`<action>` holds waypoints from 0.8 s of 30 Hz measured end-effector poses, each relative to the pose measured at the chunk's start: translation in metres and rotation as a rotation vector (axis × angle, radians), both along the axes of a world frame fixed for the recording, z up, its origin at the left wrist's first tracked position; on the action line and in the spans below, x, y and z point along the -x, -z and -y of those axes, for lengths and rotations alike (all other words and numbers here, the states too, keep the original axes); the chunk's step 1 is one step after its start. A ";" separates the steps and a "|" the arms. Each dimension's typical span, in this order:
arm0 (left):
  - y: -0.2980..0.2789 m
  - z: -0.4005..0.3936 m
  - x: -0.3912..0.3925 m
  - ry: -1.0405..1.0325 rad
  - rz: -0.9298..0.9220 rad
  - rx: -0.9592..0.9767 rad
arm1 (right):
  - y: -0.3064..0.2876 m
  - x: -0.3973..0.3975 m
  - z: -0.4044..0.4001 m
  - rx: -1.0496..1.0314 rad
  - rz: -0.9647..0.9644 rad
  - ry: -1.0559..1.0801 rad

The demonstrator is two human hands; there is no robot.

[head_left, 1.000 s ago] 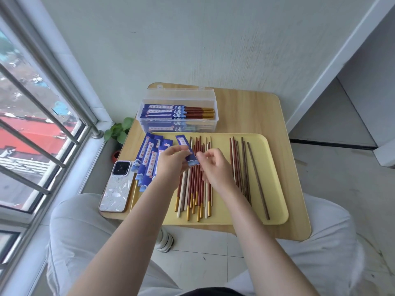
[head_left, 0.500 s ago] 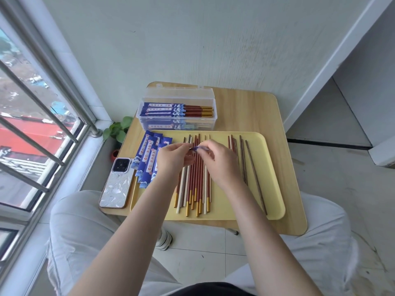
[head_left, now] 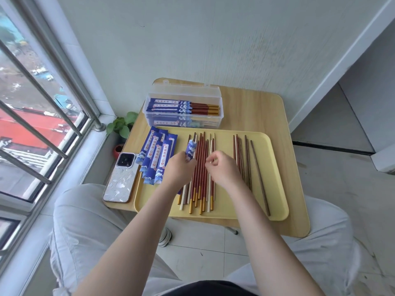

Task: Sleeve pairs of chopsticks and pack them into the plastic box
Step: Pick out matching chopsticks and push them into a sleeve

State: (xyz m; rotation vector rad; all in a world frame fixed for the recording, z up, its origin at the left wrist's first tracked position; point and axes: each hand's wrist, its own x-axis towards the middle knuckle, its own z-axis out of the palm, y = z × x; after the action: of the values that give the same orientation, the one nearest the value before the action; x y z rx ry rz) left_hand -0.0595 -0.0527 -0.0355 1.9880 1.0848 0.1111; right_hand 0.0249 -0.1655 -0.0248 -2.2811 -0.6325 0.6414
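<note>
Left hand (head_left: 178, 170) is pinching one blue sleeve (head_left: 190, 149) upright over the yellow tray (head_left: 275, 201); right hand (head_left: 222, 169) is hovering, fingers curled, over the red chopsticks (head_left: 199, 171), holding nothing clearly visible. Bare tray is lying between both chopstick groups. Plastic box (head_left: 183, 110) is sitting behind the tray's far edge, holding sleeved pairs. Sleeve writing is not legible.

Printed on the blue sleeves (head_left: 157, 155) at the tray's (head_left: 275, 189) left edge: 欢迎光临 (white panel, vertical); smaller marks unreadable.

Barred window (head_left: 32, 107) left – pale wall (head_left: 213, 39) behind wooden table (head_left: 256, 107), tiled floor (head_left: 333, 174).
</note>
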 end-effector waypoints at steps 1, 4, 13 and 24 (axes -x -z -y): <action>0.004 0.001 0.002 -0.034 0.005 0.043 | 0.008 0.004 0.000 0.087 0.036 -0.040; 0.013 0.005 0.004 -0.128 0.069 0.217 | 0.024 0.013 0.000 0.192 0.151 -0.083; 0.024 0.007 0.009 -0.330 0.268 0.657 | 0.028 0.003 -0.002 0.222 0.170 -0.050; 0.029 0.001 0.007 -0.316 0.243 0.676 | 0.028 0.006 -0.006 0.315 0.258 -0.053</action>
State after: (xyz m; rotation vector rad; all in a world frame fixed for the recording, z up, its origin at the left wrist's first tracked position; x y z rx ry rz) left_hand -0.0670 -0.0534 -0.0643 1.1649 1.0867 0.1287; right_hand 0.0190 -0.1592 -0.0530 -2.6768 -0.7607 0.5029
